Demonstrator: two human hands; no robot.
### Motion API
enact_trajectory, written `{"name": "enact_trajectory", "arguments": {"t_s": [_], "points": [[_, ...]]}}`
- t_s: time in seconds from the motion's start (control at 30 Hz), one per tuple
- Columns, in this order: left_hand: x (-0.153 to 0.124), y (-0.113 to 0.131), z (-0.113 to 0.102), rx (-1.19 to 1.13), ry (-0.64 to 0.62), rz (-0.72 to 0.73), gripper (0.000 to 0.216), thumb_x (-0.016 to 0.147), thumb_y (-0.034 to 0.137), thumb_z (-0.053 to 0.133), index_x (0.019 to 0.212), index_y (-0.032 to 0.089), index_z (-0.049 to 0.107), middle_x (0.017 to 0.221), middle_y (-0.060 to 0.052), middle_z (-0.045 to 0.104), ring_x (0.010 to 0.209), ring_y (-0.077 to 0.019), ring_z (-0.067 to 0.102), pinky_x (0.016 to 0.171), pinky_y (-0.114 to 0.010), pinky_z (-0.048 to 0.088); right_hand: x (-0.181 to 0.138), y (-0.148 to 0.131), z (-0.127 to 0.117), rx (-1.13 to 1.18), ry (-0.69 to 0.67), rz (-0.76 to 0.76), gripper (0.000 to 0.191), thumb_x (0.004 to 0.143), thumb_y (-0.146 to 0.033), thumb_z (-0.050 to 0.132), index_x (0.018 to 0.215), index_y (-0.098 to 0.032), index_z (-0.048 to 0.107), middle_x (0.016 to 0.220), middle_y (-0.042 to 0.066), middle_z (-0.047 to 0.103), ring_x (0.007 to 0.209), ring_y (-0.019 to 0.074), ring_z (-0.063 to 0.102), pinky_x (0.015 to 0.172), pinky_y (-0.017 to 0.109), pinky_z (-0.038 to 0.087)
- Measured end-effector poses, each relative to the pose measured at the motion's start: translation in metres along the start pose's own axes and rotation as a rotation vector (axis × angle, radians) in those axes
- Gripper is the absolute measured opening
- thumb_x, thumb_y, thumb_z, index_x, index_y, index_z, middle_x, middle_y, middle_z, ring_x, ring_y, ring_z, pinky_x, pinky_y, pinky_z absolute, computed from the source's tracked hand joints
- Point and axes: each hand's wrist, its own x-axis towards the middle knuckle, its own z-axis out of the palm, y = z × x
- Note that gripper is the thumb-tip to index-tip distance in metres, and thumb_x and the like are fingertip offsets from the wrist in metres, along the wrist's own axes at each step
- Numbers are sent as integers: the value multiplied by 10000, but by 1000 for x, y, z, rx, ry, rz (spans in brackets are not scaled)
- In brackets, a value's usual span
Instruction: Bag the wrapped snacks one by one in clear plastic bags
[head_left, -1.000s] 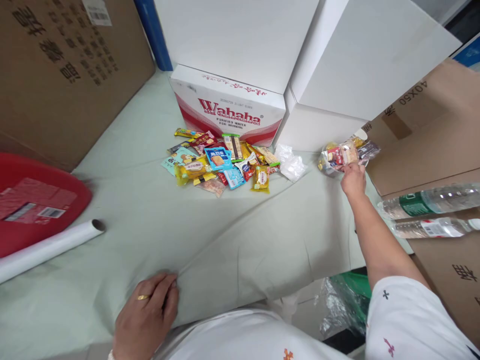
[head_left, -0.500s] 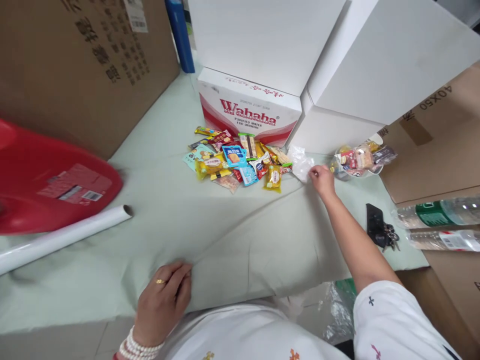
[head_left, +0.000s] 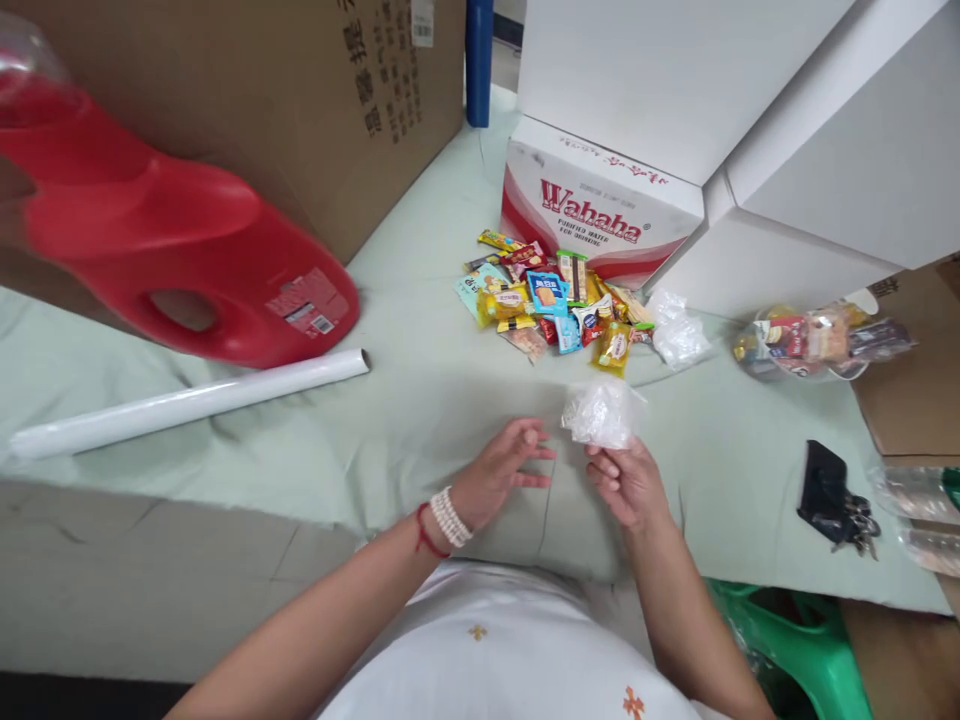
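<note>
My right hand (head_left: 628, 482) is closed on a crumpled clear plastic bag (head_left: 600, 413), held just above the pale green cloth (head_left: 375, 400). Beside it my left hand (head_left: 499, 475) hovers with fingers spread, holding nothing, its fingertips close to the bag. Beyond the hands a pile of small colourful snack packets (head_left: 551, 305) lies in front of a Wahaha carton (head_left: 600, 205). More clear bags (head_left: 679, 335) lie crumpled to the right of the pile.
A filled bag of snacks (head_left: 814, 340) lies at the right, with black keys (head_left: 829, 485) nearer me. A red jug (head_left: 172, 250) and a white roll (head_left: 187, 402) lie at the left. Brown (head_left: 300, 90) and white (head_left: 675, 80) boxes line the back. Green plastic (head_left: 795, 640) shows lower right.
My right hand left the filled snack bag, picked one clear bag from beside the pile and drew it toward me. My left hand rose off the cloth edge toward it. The view swung left.
</note>
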Motion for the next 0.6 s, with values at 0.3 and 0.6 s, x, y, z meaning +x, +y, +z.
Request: {"name": "enact_trajectory", "arguments": {"t_s": [0.3,0.6], "points": [[18,-12,4,222,127,134,467,736,498,816,1042,192,639,1085,-65,642,880,-154,619,706,-265,523,-21,23,-13,-277,117,124,430,677,-542,847,640,-183,614,576,-20,536,452,53,267,390,218,152],[21,-19,4,724,36,215,282,879,456,621,874,189,712,757,-15,633,654,-149,578,600,-260,470,-10,-50,-119,-599,42,23,286,794,-463,782,835,-186,720,711,16,669,591,129,567,548,242,488]]}}
